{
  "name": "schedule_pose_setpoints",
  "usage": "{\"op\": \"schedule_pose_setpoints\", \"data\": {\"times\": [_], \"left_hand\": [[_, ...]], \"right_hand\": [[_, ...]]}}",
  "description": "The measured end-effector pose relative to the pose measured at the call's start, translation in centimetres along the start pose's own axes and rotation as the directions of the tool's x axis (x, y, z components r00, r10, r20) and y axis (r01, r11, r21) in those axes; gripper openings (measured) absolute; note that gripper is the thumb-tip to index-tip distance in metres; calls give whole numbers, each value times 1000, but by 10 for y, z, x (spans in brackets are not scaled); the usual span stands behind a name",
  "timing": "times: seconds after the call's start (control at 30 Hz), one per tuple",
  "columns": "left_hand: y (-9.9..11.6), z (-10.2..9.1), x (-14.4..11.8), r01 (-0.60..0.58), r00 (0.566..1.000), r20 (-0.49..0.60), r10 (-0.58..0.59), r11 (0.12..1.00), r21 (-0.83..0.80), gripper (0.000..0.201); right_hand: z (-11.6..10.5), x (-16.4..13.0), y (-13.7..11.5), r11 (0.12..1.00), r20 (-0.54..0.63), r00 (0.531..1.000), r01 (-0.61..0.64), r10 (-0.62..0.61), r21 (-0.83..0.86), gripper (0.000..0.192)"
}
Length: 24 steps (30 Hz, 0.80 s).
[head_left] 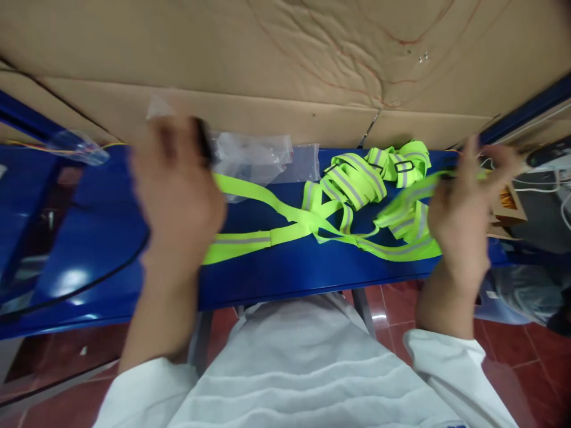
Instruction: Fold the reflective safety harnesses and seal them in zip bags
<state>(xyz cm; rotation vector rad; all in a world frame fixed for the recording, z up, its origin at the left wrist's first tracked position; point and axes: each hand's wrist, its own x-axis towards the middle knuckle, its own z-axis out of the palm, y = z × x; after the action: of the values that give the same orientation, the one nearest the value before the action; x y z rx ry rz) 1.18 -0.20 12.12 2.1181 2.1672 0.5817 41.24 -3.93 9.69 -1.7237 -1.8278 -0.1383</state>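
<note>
Over the blue table (pixel 276 273), both forearms reach forward from its front edge, well apart and roughly parallel, with white sleeves (pixel 147 392) pushed back from the wrists. The left hand (pixel 178 196) is above the left part of the table, its back toward the camera and the fingers bent forward toward the table's back edge; a small black object (pixel 204 141) shows beside the fingers. Motion blur hides the fingertips, so I cannot tell whether this hand is grasping or free. The right hand (pixel 464 226) is above the table's right part, one finger raised and another stretched out to the right; a strap end runs up to its thumb side, but the blur leaves it unclear whether it is pinched. The yellow-green reflective strap (pixel 307 221) spans the middle of the table between the hands, crossing itself there, with two lengths running behind the left hand and others toward the right. Bundled straps (pixel 357 178) lie behind that crossing, and clear plastic bags (pixel 254 157) lie along the table's back edge.
</note>
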Motion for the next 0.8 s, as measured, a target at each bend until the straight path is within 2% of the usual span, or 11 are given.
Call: {"op": "schedule_pose_setpoints", "data": {"times": [0.07, 0.13, 0.2, 0.27, 0.47, 0.67, 0.73, 0.8], "left_hand": [[38, 34, -11, -192, 981, 35, 189, 973, 125, 73], [63, 69, -22, -353, 934, 113, 339, 925, 140, 67], [73, 95, -30, -442, 895, 146, 422, 885, 146, 64], [71, 108, -35, -453, 890, 140, 435, 877, 158, 63], [61, 112, -37, -378, 925, 102, 366, 912, 156, 63], [63, 113, -40, -385, 923, 80, 377, 908, 164, 62], [64, 114, -43, -395, 919, 67, 390, 898, 192, 61], [64, 116, -45, -401, 916, 60, 397, 896, 193, 61]], "right_hand": [[39, 8, -31, 983, 45, 984, 176, -174, -50, 73], [72, 8, -60, 973, 104, 968, 230, -228, -6, 68], [97, 3, -82, 965, 160, 952, 261, -260, 15, 61], [111, -6, -94, 966, 209, 944, 258, -254, 7, 58], [122, -20, -97, 976, 246, 948, 214, -202, -25, 61], [123, -21, -102, 984, 243, 958, 172, -154, -54, 61], [125, -23, -103, 984, 241, 955, 181, -175, -2, 63], [127, -26, -105, 966, 250, 933, 240, -258, 101, 68]]}}
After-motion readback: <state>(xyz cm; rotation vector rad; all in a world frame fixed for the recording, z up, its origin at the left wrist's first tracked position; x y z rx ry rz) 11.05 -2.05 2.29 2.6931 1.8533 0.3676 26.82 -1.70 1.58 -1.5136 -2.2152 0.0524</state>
